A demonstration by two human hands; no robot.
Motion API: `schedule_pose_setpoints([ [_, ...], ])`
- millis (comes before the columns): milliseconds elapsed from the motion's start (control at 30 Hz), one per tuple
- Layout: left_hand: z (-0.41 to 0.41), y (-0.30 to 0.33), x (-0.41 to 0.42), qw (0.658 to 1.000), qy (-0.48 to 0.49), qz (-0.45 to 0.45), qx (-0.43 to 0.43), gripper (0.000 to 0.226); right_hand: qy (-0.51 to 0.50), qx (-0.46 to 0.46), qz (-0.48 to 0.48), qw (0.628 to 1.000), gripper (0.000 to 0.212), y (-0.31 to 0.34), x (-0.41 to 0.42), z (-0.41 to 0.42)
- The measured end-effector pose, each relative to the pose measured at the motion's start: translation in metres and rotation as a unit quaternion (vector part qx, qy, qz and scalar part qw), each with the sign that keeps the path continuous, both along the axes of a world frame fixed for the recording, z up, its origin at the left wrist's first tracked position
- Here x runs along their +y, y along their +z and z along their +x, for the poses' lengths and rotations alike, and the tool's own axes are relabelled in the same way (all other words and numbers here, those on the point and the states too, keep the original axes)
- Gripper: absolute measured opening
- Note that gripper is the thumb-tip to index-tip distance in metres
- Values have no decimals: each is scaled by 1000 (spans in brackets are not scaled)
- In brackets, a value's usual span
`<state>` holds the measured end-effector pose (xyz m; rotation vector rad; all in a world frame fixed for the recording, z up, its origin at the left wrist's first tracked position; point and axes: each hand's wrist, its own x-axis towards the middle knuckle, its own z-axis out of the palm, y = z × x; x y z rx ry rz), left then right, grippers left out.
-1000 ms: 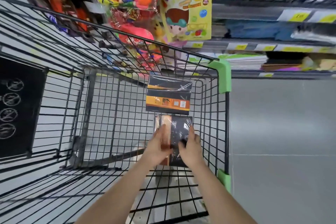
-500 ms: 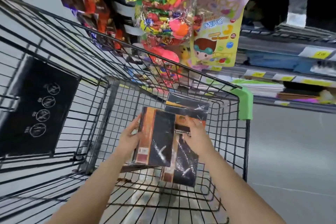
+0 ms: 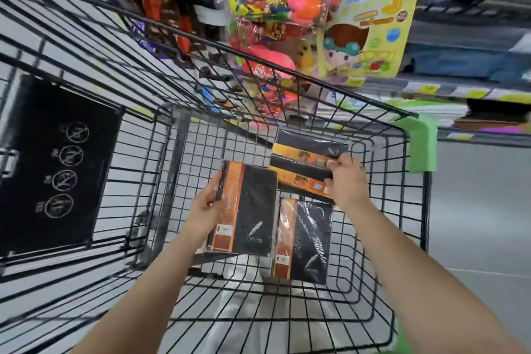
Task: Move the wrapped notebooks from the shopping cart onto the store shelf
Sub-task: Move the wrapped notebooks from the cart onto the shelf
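Inside the black wire shopping cart [image 3: 382, 241] my left hand [image 3: 204, 208] holds a plastic-wrapped black and orange notebook [image 3: 247, 210] by its left edge, lifted above the cart floor. My right hand [image 3: 346, 179] grips the right end of a wrapped notebook [image 3: 304, 152] that leans against the cart's far wall, on top of another like it [image 3: 301, 185]. A further wrapped notebook [image 3: 304, 241] lies flat on the cart floor below my right wrist. The store shelf [image 3: 459, 89] with yellow price tags runs at the upper right.
Bags of colourful toys [image 3: 275, 0] and a yellow toy card [image 3: 370, 26] hang above the cart's far edge. A black sign panel [image 3: 54, 164] covers the cart's left wall. Green corner guard [image 3: 422, 146] marks the cart's right corner. Grey floor [image 3: 482, 210] lies right of the cart.
Both hands were on the flat notebooks on the cart floor. My left hand lifted one up and leftward; my right hand let go and moved up to the leaning notebook.
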<state>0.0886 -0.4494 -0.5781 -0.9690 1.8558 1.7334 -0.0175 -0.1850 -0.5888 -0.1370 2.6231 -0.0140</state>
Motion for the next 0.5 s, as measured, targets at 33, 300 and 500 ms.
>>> schedule_pose_setpoints([
  [33,1,9,-2,1000,-8,2,0,58,-15,-16,-23,999,38,8,-2,2],
  [300,1,102,-23,998,-53,-12,37,60,-182,-51,-173,967,38,105,-1,40],
  [500,-17,163,4,990,-87,18,108,62,-294,28,-370,881,45,177,33,80],
])
